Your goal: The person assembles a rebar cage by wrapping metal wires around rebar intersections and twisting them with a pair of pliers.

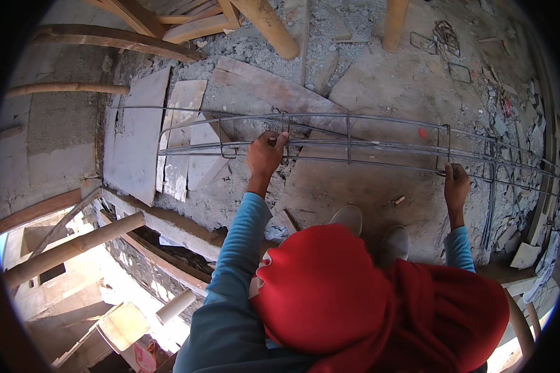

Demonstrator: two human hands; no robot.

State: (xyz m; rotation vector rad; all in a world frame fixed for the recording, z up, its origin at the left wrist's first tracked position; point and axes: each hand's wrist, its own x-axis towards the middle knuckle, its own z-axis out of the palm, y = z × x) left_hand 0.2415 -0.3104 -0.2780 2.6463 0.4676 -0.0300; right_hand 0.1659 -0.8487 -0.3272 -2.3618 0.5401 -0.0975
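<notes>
A long, narrow rebar cage (348,143) of thin steel rods and rectangular stirrups stretches sideways in front of me, above the ground. My left hand (266,154) is closed around one stirrup left of the cage's middle, thumb and fingers at its upper part. Farther right, my right hand (457,183) pinches the near lower rod beside another stirrup (448,138). At the right, the rods run on past a bundle of thin bars (491,205) lying crosswise. The palm sides of both hands are hidden.
Boards (138,133) and a long plank (264,90) lie on the rubble-strewn ground beyond and left. Bamboo poles (267,28) stand at the far side. Loose wire loops (445,40) lie far right. A ledge (174,221) drops off at the near left. Red cloth (330,286) covers the lower middle.
</notes>
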